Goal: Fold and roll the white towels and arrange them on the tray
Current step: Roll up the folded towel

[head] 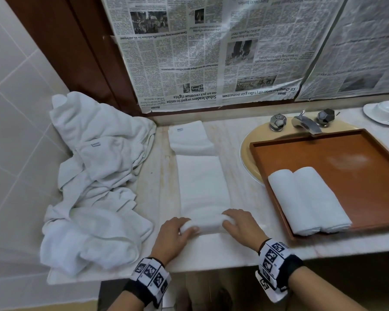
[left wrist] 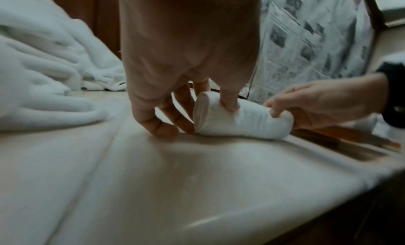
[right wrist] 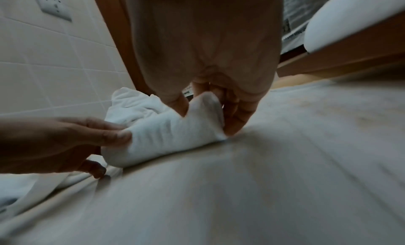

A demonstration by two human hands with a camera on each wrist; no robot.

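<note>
Meanwhile, the left hand (head: 174, 232) and right hand (head: 241, 225) gripped opposite ends of a half-rolled towel (head: 203, 194) at the near edge of the counter (head: 240, 140), fingers curled round the roll; two rolled towels (head: 308, 198) lay side by side on the tray (head: 346, 151) to the right.

White towel (head: 203, 187) on pale beige marble-veined counter (head: 238, 140); white towel heap (head: 94, 176) at left edge. Two white rolls (head: 308, 198) in orange-brown tray (head: 350, 158). Black-and-white printed newspaper (head: 211, 48) on wall. Wristbands (head: 276, 257) black-white square-marker pattern. Cream basin (head: 249, 149), silver tap (head: 305, 123), white saucer (head: 382, 113).
</note>
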